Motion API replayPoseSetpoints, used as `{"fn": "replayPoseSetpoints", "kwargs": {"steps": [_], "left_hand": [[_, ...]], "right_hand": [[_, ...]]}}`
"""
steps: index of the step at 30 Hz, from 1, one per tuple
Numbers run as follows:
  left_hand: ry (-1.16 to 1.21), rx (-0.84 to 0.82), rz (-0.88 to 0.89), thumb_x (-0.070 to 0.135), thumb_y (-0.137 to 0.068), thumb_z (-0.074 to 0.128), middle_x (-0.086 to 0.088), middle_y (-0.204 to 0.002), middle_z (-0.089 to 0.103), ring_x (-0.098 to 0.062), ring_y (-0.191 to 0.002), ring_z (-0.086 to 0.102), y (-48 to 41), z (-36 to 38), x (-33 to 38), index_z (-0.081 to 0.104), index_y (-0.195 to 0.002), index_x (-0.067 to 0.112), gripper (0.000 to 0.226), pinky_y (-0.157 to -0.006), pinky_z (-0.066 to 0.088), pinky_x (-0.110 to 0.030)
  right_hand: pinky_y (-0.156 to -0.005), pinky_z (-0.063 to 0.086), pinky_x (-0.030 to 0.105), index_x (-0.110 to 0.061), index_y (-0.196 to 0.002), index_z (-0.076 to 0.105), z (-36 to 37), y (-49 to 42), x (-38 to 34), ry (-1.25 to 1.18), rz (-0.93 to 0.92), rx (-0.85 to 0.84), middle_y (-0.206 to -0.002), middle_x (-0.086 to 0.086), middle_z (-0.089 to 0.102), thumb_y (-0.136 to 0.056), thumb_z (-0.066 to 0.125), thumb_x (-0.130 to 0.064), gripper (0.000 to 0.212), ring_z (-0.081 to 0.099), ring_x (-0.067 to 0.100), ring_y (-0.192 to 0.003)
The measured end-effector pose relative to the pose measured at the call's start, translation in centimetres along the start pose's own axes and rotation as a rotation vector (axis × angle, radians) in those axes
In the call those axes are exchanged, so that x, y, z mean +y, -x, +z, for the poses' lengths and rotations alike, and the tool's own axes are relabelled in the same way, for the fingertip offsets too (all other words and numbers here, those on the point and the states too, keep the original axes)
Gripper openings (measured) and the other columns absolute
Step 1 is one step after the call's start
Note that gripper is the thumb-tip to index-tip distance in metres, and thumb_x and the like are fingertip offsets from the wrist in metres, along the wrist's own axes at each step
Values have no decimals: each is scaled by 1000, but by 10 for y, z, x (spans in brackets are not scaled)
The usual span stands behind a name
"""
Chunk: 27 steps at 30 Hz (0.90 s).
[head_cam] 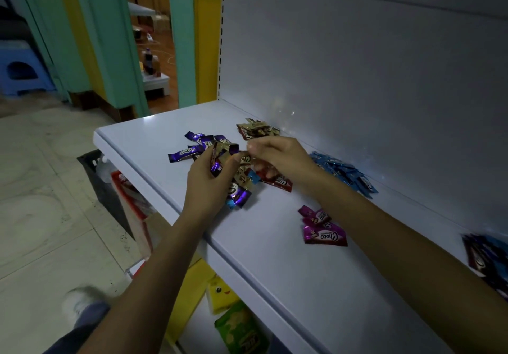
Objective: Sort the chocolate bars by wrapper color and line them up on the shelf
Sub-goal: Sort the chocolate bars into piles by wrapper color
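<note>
Head view: gold bar (243,160), pinched by right hand (277,156) from bunch (223,150) gripped by left hand (204,180), is best laid with golds (257,129) at twelve o'clock.

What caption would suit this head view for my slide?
Left hand and right hand grip mixed-colour foil-wrapped chocolate bars over a white metal shelf.

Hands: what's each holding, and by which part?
Left hand grips mixed bars around their middles. Right hand pinches a gold bar by its end.
</note>
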<state>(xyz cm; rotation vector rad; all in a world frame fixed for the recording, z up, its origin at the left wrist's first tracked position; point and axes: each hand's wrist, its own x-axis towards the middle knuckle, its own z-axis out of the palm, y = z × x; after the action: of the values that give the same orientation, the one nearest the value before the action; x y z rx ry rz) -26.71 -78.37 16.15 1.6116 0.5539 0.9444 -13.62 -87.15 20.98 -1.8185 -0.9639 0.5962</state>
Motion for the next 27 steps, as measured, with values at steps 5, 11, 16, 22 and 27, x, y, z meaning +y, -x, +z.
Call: {"fn": "replayPoseSetpoints", "kwargs": {"steps": [5,11,16,22,27], "left_hand": [[26,61,-26,33,-94,58,-1,-104,70,-15,-94,68,-3,0,-4,63,-111,19,22,-83,56,-37],[63,56,-61,33,-91,60,-2,-101,70,-10,-87,70,-5,1,-4,61,-107,19,21,-72,57,-22],[122,110,-47,30,-89,62,5,-93,70,0,-79,69,-6,2,-2,62,-106,16,22,-63,52,-12],[160,140,-50,32,-90,60,7,-89,71,-3,-77,70,-9,3,-3,61,-102,21,16,-61,51,-12],[183,161,-112,36,-96,51,2,-90,71,-13,-83,71,-14,3,-5,58,-94,31,9,-73,56,-28]], "right_hand": [[-56,49,18,-14,-93,69,-1,-21,-1,-218,92,-13,-78,2,68,-87,65,-8,9,62,7,-63],[-47,52,18,-3,-107,66,-23,-67,13,-379,264,386,-78,10,67,-86,64,0,21,58,6,-44],[-82,56,31,-14,-103,72,-25,-114,26,160,-4,648,-102,3,72,-88,60,-6,21,68,16,-85],[-69,52,33,-7,-85,72,-9,-129,42,716,-111,287,-84,6,70,-91,54,-17,22,66,24,-79],[-81,52,35,-9,-92,70,-14,-123,27,684,-125,267,-98,6,70,-94,52,-23,23,63,20,-90]]}}
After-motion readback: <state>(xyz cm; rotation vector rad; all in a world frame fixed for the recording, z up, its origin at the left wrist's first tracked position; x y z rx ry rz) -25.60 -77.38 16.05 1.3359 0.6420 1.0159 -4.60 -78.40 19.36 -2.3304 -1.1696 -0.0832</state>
